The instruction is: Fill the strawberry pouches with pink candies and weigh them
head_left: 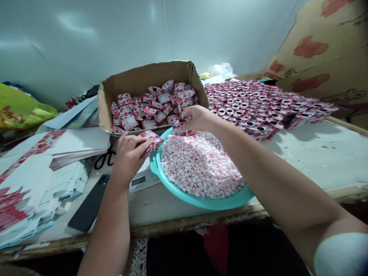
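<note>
My left hand [130, 151] is closed around a small red-and-white strawberry-print box [151, 142], at the left rim of a turquoise basin [156, 168]. Pale pink and white candies [201, 168] fill much of the basin. Above its far side, my right hand [198, 118] grips another small printed box [181, 126] whose dark opening faces up. The fingertips of that hand are partly hidden. Just behind both hands stands a cardboard carton [152, 73] holding many similar boxes [149, 111], lying jumbled.
Rows of upright printed boxes [244, 103] with openings on top cover the right back of the table. A scale [145, 181] sits partly under the basin. To the left lie a phone [89, 203], black-handled scissors [105, 157] and stacked flat white cartons [37, 168].
</note>
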Available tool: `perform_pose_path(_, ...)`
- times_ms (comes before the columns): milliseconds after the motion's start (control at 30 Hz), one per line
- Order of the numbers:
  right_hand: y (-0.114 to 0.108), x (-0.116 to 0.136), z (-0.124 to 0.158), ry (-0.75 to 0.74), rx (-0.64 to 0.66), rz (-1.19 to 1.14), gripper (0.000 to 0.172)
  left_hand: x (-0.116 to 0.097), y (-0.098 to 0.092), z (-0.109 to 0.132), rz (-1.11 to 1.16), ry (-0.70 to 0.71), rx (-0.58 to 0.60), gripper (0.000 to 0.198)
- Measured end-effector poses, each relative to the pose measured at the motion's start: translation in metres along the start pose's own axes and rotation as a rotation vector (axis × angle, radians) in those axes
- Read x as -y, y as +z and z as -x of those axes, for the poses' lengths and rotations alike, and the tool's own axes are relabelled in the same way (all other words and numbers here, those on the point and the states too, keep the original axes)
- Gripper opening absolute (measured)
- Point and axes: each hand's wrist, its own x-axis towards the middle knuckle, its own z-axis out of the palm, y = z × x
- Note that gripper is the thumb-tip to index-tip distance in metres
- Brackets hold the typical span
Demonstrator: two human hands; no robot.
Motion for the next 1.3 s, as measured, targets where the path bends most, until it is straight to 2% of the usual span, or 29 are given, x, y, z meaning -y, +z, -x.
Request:
perform_pose_path(100,-0.002,0.002,0.001,-0.009,0.004,-0.009,0.05,-0.003,0.002,-0.001,-0.016,0.032,0.009,0.027)
perform_pose_path(333,-0.006,0.004,0.002,0.016,-0.019,-0.001,0.049,-0.007,0.001,-0.002,0.018,-0.053,0.044,0.03)
perform_pose_path(567,0.002,0.003,0.0,-0.107,-0.049,-0.002,0.049,-0.008,-0.008,-0.001,0.035,-0.128,0.018,0.032)
perform_pose_path(700,0.002,0.003,0.0,-0.112,-0.042,0.001,0.048,-0.007,-0.01,-0.002,0.019,-0.166,0.046,0.034)
perform_pose_path(933,0.0,0.008,0.003,-0.096,0.0,0.047,0.05,0.011,-0.011,0.002,0.178,-0.463,0.036,0.036)
perform_pose_path(1133,0.003,0.011,0.005,-0.106,0.01,0.069,0.048,0.027,-0.012,0.012,0.299,-0.863,0.091,0.05)
perform_pose_path(1200,0.003,0.011,0.005,-0.112,0.011,0.069,0.048,0.03,-0.011,0.014,0.344,-0.927,0.13,0.05)
perform_pose_path(1300,0.003,0.011,0.005,-0.108,0.024,0.066,0.048,0.034,-0.008,0.015,0.42,-0.948,0.212,0.049)
